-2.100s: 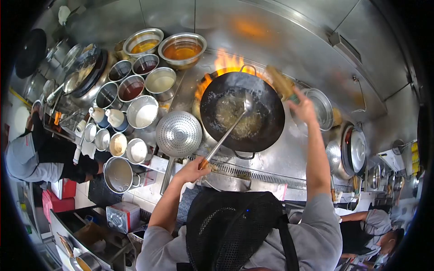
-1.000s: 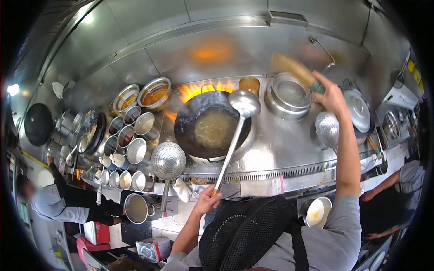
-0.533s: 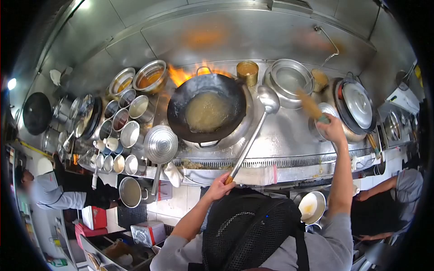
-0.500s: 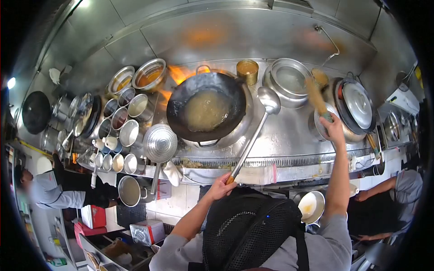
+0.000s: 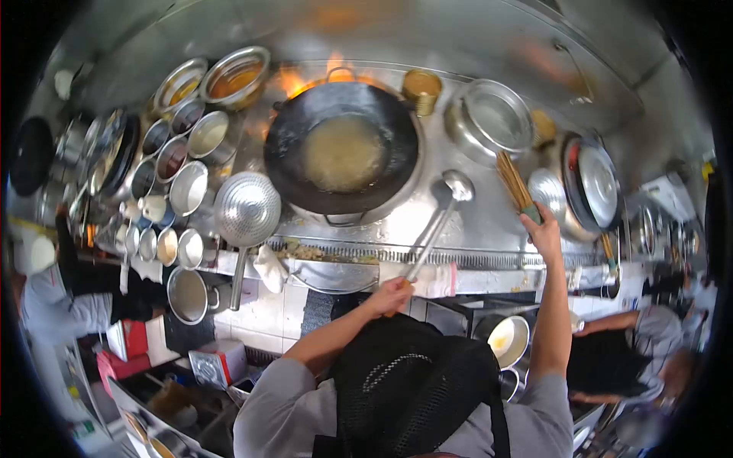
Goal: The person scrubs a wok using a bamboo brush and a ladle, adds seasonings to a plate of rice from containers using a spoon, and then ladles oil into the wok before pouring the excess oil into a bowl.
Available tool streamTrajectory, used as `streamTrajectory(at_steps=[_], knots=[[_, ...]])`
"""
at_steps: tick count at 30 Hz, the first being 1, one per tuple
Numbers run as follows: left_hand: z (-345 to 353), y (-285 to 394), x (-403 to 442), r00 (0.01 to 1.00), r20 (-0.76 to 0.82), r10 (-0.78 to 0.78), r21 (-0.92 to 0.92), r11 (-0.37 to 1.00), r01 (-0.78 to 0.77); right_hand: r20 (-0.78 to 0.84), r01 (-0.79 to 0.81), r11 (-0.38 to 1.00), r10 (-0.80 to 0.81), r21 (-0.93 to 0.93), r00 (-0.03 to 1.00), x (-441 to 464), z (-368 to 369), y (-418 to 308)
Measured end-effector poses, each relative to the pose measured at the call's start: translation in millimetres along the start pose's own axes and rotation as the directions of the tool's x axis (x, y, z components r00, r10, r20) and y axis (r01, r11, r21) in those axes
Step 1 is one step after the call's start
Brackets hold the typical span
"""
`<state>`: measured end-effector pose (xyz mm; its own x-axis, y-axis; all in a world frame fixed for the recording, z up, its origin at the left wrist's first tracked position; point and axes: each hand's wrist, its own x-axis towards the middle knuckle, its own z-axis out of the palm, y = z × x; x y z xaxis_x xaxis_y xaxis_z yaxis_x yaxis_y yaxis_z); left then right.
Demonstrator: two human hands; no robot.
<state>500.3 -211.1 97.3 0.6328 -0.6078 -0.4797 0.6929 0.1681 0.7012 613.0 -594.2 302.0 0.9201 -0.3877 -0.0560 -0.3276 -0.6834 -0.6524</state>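
My left hand [image 5: 393,294] is closed around the wooden handle end of a long metal ladle [image 5: 459,185], whose bowl is over the steel counter to the right of the wok. My right hand [image 5: 543,229] grips a bamboo wok brush [image 5: 515,181] by its green-bound end, bristles pointing up and left, near the large round pot. A black wok [image 5: 289,141] sits on the burner with cloudy, yellowish liquid [image 5: 343,154] in it. Flames [image 5: 292,80] show behind its far rim. A perforated skimmer [image 5: 248,208] lies left of the wok.
Behind the brush stands a steel pot [image 5: 500,114] of liquid, beside a tin can [image 5: 421,90]. Several seasoning containers [image 5: 188,188] crowd the left. A lidded pot [image 5: 597,182] is at the right. Co-workers stand at the left [image 5: 65,305] and right [image 5: 622,347].
My right hand has brought the brush leftward and closer to me; it was blurred and now shows clearly. The ladle has shifted slightly toward me. The whole view has tilted a little.
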Motion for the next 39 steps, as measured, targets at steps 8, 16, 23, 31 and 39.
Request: streamTrajectory(at_steps=[8,16,23,31,39], knots=[[-26,75,-14,0.951,0.236,-0.201,0.726,0.686,-0.036,0.354,0.597,0.788,-0.606,0.149,0.712,2,151,-182],[-191,84,-203,0.418,-0.740,0.527,0.570,0.821,-0.028,0.742,0.389,0.830,0.044,-0.400,0.669,139,264,-288],[-262,34,-188,0.361,-0.801,0.478,0.558,0.814,0.161,0.565,0.590,0.743,-0.352,-0.316,0.746,9,359,-271],[-277,54,-178,0.457,-0.712,0.533,0.679,0.689,0.254,0.535,0.511,0.562,-0.139,-0.651,0.834,116,254,-247],[-214,104,-161,0.541,-0.714,0.445,0.187,0.865,-0.465,0.631,0.086,0.996,-0.084,0.027,0.771,37,397,-311]])
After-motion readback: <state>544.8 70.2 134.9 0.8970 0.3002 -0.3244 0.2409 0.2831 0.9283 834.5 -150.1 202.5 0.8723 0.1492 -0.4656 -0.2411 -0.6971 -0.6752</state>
